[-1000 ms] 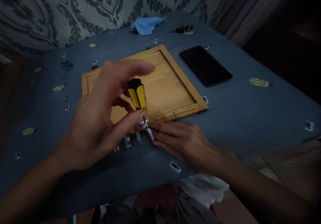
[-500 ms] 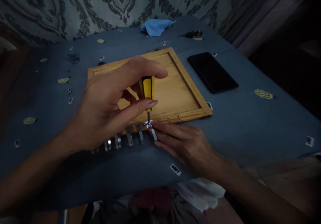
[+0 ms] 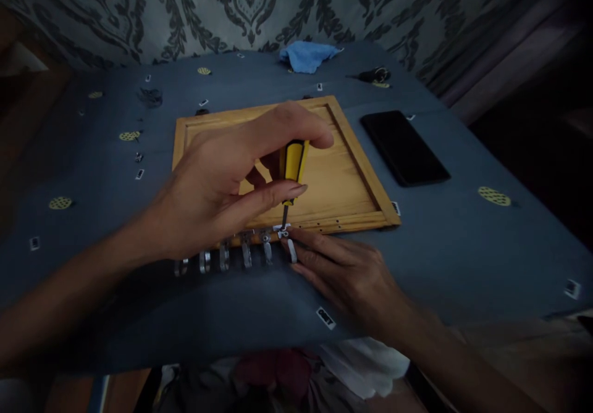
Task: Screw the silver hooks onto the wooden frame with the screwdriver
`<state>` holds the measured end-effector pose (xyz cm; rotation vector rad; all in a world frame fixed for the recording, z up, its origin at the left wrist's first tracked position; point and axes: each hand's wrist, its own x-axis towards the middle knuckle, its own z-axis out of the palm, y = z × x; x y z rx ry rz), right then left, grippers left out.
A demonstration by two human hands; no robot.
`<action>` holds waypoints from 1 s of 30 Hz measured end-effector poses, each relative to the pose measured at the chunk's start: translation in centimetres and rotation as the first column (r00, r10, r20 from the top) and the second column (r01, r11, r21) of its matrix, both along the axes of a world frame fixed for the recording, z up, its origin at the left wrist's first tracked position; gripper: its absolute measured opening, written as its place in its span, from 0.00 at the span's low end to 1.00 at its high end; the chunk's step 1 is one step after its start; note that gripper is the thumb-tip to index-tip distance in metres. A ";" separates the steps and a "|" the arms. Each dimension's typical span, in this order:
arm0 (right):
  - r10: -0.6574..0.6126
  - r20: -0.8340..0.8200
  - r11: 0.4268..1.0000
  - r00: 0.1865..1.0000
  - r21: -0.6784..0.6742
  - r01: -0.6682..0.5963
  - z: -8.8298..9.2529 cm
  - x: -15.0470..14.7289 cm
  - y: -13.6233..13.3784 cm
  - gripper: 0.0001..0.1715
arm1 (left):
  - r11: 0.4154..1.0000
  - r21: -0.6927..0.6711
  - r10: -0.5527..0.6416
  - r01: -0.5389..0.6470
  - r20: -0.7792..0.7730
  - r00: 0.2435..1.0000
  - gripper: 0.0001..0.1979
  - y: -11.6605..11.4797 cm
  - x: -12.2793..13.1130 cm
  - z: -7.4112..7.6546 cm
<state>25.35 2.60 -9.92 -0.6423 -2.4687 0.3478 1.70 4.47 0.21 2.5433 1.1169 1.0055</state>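
My left hand (image 3: 222,181) grips a short screwdriver with a yellow and black handle (image 3: 294,161), held upright between thumb and fingers. Its tip rests on a small metal hook (image 3: 283,233) at the near edge of a wooden frame panel (image 3: 338,184). My right hand (image 3: 345,271) lies on the cloth just below, its fingertips pressed against that hook (image 3: 291,249). A row of several metal hooks (image 3: 222,257) hangs along the panel's near edge to the left.
A blue patterned cloth (image 3: 463,240) covers the table. A black phone (image 3: 404,147) lies right of the panel. A light blue rag (image 3: 308,55) and a dark small object (image 3: 376,76) sit at the far edge. Crumpled clothes (image 3: 324,370) lie below the near edge.
My left hand closed its fingers round the screwdriver handle and stood it upright on the hook. The view drifted, so everything sits a little further right and lower.
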 end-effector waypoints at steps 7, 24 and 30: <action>-0.003 -0.007 1.000 1.000 0.021 0.003 0.3 -0.2 -0.1 0.20 | 0.999 -0.021 -0.034 0.034 0.006 0.999 0.14 0.2 -0.2 0.1; 0.001 -0.040 1.000 0.999 0.010 -0.001 0.4 -0.5 0.0 0.17 | 0.995 -0.063 0.089 -0.082 0.118 0.989 0.11 -0.3 0.4 -0.6; 0.013 -0.037 1.000 0.999 -0.007 -0.014 0.4 -0.3 0.0 0.15 | 0.984 -0.176 0.056 -0.026 0.167 0.984 0.14 -0.5 0.1 -0.1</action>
